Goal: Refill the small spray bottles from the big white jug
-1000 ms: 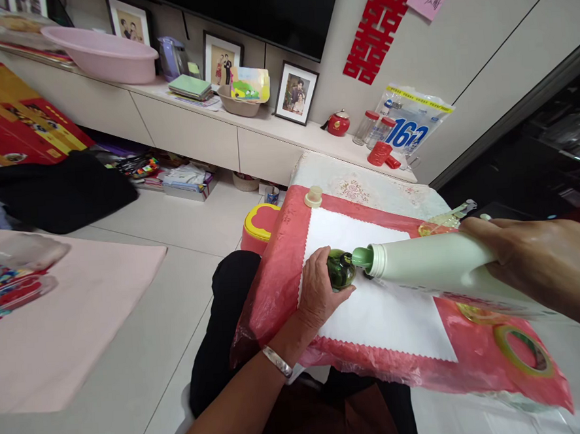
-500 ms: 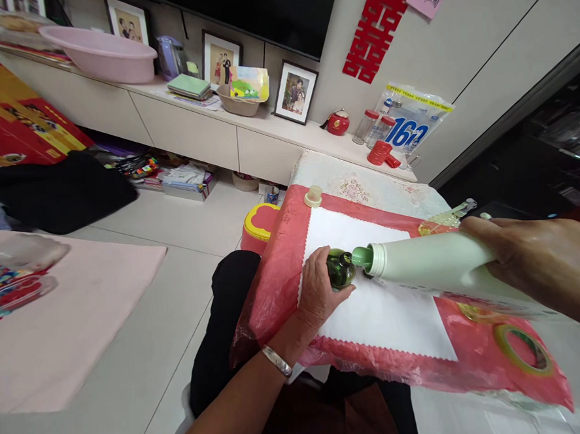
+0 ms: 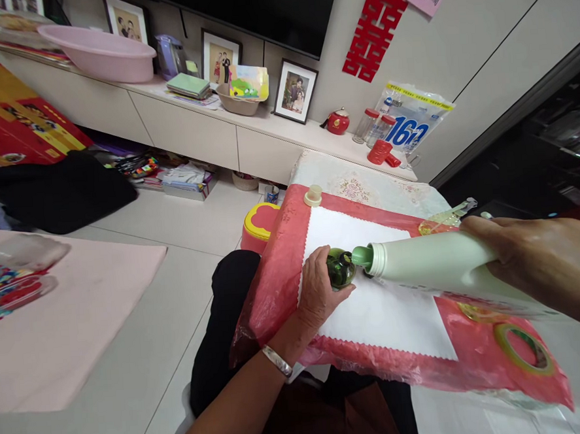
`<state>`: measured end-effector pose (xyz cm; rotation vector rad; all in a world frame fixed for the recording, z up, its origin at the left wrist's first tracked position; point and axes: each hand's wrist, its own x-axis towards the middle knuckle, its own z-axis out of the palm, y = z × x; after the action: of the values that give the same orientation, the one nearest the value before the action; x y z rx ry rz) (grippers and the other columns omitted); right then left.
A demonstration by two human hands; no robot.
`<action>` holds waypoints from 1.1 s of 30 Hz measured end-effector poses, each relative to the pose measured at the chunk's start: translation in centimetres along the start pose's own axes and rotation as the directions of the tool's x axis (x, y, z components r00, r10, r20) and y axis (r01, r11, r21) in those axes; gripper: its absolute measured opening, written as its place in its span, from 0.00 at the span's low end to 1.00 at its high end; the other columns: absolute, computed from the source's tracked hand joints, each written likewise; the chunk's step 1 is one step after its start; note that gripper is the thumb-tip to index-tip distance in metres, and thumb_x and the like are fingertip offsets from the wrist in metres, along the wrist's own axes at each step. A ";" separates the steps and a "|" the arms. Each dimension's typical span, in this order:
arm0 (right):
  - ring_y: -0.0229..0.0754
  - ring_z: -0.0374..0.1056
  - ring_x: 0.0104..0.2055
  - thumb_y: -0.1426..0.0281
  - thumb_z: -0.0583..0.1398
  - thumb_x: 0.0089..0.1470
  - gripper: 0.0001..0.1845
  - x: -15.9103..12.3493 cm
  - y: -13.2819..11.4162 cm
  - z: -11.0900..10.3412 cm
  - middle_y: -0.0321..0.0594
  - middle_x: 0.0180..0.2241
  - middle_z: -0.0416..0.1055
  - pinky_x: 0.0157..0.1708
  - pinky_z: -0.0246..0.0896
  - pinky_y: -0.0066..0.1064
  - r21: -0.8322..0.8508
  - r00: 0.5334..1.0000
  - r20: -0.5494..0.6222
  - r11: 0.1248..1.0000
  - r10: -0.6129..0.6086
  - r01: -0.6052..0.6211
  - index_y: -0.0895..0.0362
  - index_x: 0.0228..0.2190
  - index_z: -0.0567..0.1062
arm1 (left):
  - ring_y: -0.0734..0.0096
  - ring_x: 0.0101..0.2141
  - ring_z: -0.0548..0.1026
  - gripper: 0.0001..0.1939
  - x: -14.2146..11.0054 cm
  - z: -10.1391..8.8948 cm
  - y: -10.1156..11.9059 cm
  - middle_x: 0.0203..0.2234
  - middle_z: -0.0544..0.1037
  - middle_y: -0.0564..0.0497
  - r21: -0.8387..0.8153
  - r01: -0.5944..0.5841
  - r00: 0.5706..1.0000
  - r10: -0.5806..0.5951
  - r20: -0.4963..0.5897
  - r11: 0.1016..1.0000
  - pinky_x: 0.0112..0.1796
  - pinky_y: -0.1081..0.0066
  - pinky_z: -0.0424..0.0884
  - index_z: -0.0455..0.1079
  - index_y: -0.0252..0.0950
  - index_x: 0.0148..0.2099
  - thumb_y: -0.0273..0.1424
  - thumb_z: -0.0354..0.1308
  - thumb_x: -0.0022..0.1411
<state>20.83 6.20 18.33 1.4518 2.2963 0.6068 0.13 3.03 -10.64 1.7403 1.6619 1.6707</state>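
My left hand (image 3: 318, 286) is wrapped round a small dark green glass bottle (image 3: 339, 276), whose narrow neck points right. In my right hand (image 3: 533, 254) is a large pale green bottle (image 3: 430, 257), tipped nearly level. Its green spout lies at the mouth of the small bottle; whether liquid is flowing I cannot tell. Both are above a white sheet with a zigzag edge (image 3: 381, 339) on the red plastic cover (image 3: 274, 277). A pale cap (image 3: 313, 196) stands at the sheet's far left corner.
A roll of tape (image 3: 504, 345) lies at the table's near right. Behind the large bottle is a clear yellowish glass item (image 3: 440, 223). A red and yellow stool (image 3: 258, 225) stands left of the table. Along the wall runs a low cabinet (image 3: 186, 131) with frames and jars.
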 end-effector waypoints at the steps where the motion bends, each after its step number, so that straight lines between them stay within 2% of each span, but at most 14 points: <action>1: 0.48 0.67 0.22 0.64 0.54 0.50 0.03 0.0 0.0 0.0 0.33 0.23 0.72 0.22 0.49 0.37 -0.013 1.000 0.023 1.000 0.001 0.000 0.46 0.31 0.66 | 0.44 0.57 0.72 0.52 0.0 0.0 0.0 0.57 0.70 0.35 0.000 -0.003 1.000 0.003 0.000 1.000 0.57 0.44 0.72 0.51 0.35 0.66 0.34 0.76 0.45; 3: 0.48 0.69 0.23 0.64 0.53 0.52 0.03 0.0 -0.1 -0.2 0.33 0.25 0.72 0.23 0.51 0.38 -0.053 0.996 0.086 0.999 0.009 -0.004 0.46 0.32 0.66 | 0.43 0.58 0.72 0.52 0.0 -0.1 0.0 0.57 0.70 0.34 0.004 -0.010 1.000 0.010 0.004 1.000 0.57 0.44 0.72 0.51 0.35 0.66 0.34 0.76 0.45; 8: 0.49 0.70 0.25 0.66 0.52 0.53 0.05 0.1 -0.4 -0.5 0.33 0.27 0.74 0.23 0.53 0.38 -0.067 0.992 0.120 0.997 0.034 -0.026 0.46 0.33 0.66 | 0.44 0.58 0.72 0.53 0.0 -0.1 0.1 0.57 0.70 0.34 0.025 -0.023 1.000 0.023 0.005 0.999 0.56 0.44 0.73 0.50 0.36 0.67 0.33 0.76 0.45; 28: 0.50 0.71 0.26 0.64 0.52 0.52 0.04 0.1 -0.4 -0.7 0.32 0.28 0.74 0.24 0.54 0.40 -0.087 0.990 0.139 0.996 0.038 -0.026 0.45 0.33 0.65 | 0.43 0.58 0.72 0.54 -0.1 0.0 0.0 0.57 0.70 0.36 0.038 -0.021 1.000 0.021 0.000 0.999 0.56 0.43 0.73 0.49 0.37 0.67 0.33 0.77 0.44; 33: 0.50 0.71 0.25 0.64 0.53 0.53 0.04 0.1 -0.2 -0.6 0.32 0.27 0.74 0.24 0.54 0.39 -0.088 0.991 0.129 0.996 0.033 -0.022 0.45 0.33 0.66 | 0.43 0.58 0.72 0.54 0.0 0.0 0.0 0.57 0.70 0.34 0.024 -0.024 1.000 0.024 -0.004 0.999 0.57 0.44 0.72 0.51 0.34 0.67 0.33 0.77 0.44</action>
<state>20.32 6.11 18.71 1.4411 2.1273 0.5937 0.13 2.96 -10.62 1.7758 1.6757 1.6733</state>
